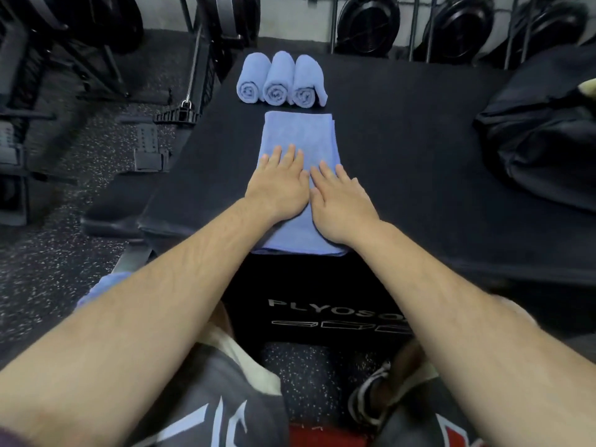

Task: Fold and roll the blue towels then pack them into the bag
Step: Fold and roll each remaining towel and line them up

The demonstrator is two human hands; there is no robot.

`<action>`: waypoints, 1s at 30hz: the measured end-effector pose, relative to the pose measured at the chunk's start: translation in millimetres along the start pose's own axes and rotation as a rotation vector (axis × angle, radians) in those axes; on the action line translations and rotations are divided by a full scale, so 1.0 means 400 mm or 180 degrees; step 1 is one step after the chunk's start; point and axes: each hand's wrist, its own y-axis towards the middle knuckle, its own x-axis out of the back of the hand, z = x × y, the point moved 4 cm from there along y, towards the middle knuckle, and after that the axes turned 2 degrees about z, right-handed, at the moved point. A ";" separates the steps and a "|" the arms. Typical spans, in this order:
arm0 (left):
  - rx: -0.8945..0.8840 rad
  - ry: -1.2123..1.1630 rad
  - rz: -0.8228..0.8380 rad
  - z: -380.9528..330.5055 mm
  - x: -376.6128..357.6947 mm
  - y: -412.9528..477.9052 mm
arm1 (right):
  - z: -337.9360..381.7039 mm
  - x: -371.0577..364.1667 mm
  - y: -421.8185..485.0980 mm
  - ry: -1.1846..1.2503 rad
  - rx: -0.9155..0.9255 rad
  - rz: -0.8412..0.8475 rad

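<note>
Head view: flat hands [279, 183] on towel [298, 133]

Folded blue towel [300, 140] flat, lengthwise on black box top [403, 150]; three rolled towels [280, 80] side by side beyond; black bag [545, 137] at right.

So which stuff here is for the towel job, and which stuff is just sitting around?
For the job:
- folded blue towel, flat under both hands
- left hand and right hand, pressing on it
- three rolled blue towels, side by side behind it
- black bag, at the right

Just lying about:
- black plyo box they all sit on
- weight plates at the back
- cable handle on the left
</note>
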 end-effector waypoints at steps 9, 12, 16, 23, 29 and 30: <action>-0.0332 -0.0239 -0.0415 0.000 -0.026 -0.220 | 0.007 0.001 -0.063 -0.0054 0.0068 -0.0086; -0.0396 -0.0159 -0.0450 0.004 -0.030 -0.234 | 0.022 -0.021 -0.150 -0.0168 0.0386 -0.0016; -0.0429 -0.0299 -0.0559 0.000 -0.021 -0.253 | 0.013 -0.039 -0.200 -0.0099 0.0618 -0.0210; -0.0965 -0.0669 -0.0488 0.025 -0.042 -0.319 | -0.026 -0.019 -0.233 -0.0057 0.1271 -0.0426; -0.1256 -0.0918 -0.0730 0.062 -0.004 -0.350 | -0.031 -0.001 -0.246 0.0063 0.1311 -0.0756; -0.1223 -0.0952 -0.0766 0.064 0.002 -0.356 | -0.033 0.003 -0.249 0.0140 0.1293 -0.0759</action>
